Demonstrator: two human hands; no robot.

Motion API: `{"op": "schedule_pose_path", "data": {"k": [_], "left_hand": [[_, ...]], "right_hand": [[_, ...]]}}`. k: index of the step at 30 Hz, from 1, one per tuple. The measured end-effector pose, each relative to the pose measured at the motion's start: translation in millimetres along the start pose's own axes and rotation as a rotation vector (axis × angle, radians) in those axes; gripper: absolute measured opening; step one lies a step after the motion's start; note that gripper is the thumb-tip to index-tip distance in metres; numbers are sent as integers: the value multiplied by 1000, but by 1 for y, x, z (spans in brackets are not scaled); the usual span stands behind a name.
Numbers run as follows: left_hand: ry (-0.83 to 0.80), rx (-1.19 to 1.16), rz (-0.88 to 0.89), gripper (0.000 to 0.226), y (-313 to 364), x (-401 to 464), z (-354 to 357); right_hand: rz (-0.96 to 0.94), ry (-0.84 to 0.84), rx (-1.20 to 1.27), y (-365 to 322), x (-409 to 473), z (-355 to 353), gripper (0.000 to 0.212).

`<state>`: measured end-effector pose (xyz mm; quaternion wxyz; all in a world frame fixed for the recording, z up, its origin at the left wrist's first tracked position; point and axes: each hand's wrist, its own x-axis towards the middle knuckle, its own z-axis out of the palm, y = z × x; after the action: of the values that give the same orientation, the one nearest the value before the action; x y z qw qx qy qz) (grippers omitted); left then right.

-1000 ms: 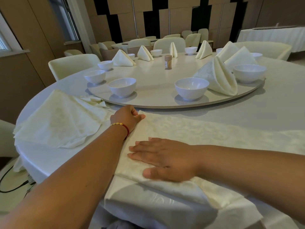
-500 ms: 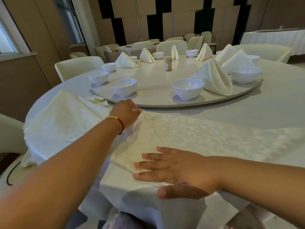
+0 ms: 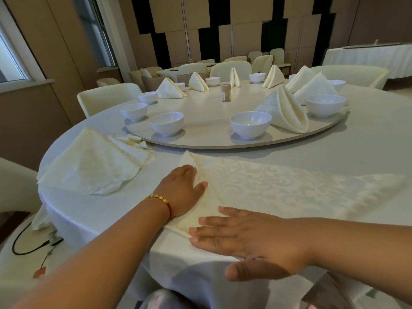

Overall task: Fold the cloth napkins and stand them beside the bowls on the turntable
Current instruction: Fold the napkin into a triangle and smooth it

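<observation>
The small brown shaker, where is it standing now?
In the head view the brown shaker stands upright near the middle of the turntable, apart from the bowls and the folded napkins that ring it.

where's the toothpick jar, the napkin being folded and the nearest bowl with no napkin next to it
toothpick jar (image 3: 226, 93), head view, middle of its body
napkin being folded (image 3: 278, 186), head view, bare patterned middle
nearest bowl lacking a napkin (image 3: 166, 124), head view, its front wall
</observation>
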<state>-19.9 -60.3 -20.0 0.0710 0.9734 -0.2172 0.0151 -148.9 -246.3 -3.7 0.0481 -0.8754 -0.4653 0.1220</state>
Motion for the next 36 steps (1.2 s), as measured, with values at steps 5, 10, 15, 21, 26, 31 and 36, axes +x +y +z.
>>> {"op": "schedule_pose_path", "data": {"k": [5, 10, 15, 21, 26, 31, 36], "left_hand": [[-99, 69, -1, 79, 2, 1, 1], [-113, 72, -8, 82, 4, -1, -1], [-111, 76, -21, 81, 4, -2, -2], [-116, 65, -31, 79, 7, -3, -5], [-111, 50, -37, 80, 7, -3, -4], [-104, 40, -36, 81, 5, -1, -3], [-97, 40, -44, 81, 5, -1, -3]], "right_hand": [[197, 237, 440, 14, -21, -18, 62], [648, 645, 246, 91, -37, -40, 31], [960, 495, 186, 144, -45, -34, 38], [1037, 344, 186, 147, -40, -38, 43], [1075, 238, 219, 149, -59, -47, 48], [1108, 94, 198, 140, -106, -58, 42], [1179, 26, 290, 136, -162, -58, 24]]}}
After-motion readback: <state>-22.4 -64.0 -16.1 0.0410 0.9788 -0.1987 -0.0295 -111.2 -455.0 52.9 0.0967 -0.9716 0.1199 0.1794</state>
